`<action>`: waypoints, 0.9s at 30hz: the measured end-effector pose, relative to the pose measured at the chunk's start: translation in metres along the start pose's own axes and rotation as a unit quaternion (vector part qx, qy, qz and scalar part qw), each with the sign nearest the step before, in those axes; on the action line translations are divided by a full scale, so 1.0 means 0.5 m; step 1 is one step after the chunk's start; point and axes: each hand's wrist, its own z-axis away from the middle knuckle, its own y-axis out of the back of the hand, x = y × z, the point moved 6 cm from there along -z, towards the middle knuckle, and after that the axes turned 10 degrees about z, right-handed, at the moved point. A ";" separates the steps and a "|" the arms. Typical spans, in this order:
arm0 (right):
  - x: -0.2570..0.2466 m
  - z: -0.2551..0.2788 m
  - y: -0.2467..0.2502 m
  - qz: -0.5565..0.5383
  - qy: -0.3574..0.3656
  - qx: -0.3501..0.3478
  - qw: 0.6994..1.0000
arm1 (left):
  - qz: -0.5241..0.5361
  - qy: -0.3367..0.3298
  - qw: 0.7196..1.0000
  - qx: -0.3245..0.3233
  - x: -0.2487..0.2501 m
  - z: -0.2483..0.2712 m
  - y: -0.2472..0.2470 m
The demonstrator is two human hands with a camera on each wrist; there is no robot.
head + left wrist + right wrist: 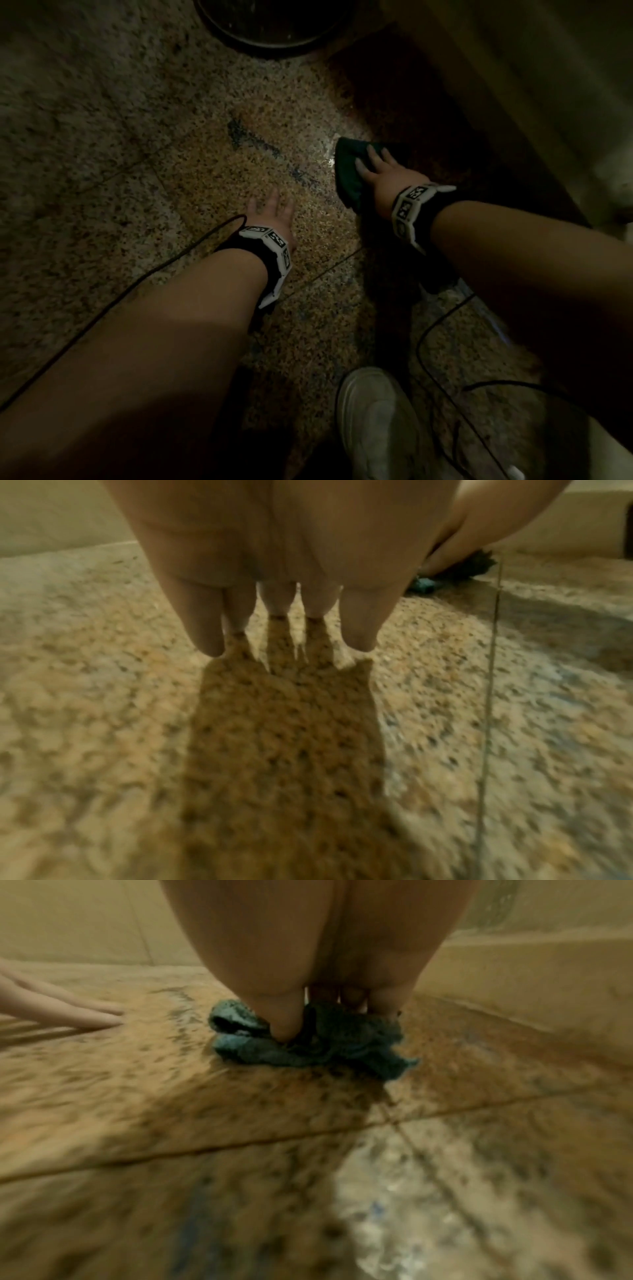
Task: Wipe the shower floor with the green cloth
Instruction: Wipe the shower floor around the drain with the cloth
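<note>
Two hands reach down to the speckled shower floor [144, 144] in our head view. Our right hand [387, 174] presses the green cloth [349, 164] flat near the wall [513, 68]; our left hand [274, 216] rests open beside it. On the left wrist view, straight fingers [205, 623] are slightly spread. On the right wrist view, fingers [284, 1015] press into the crumpled cloth [308, 1045].

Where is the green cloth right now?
In the head view the green cloth lies bunched on the speckled floor right of centre, pressed under the right hand, close to the wall; the left hand rests apart on bare floor.
</note>
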 end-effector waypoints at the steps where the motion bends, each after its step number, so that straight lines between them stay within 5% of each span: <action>1: 0.001 -0.001 0.003 0.002 0.001 0.002 1.000 | 0.006 -0.001 1.000 -0.007 -0.004 -0.002 0.002; 11: 0.051 0.089 -0.118 0.011 -0.017 -0.030 0.999 | 0.009 -0.044 0.998 0.040 0.017 -0.030 0.017; 20: 0.065 0.001 -0.031 -0.022 -0.026 0.033 0.999 | -0.012 -0.025 1.000 0.002 0.029 -0.032 0.020; 27: 0.056 0.022 -0.047 -0.017 -0.009 -0.001 1.000 | -0.017 -0.016 0.999 0.039 0.035 -0.008 0.086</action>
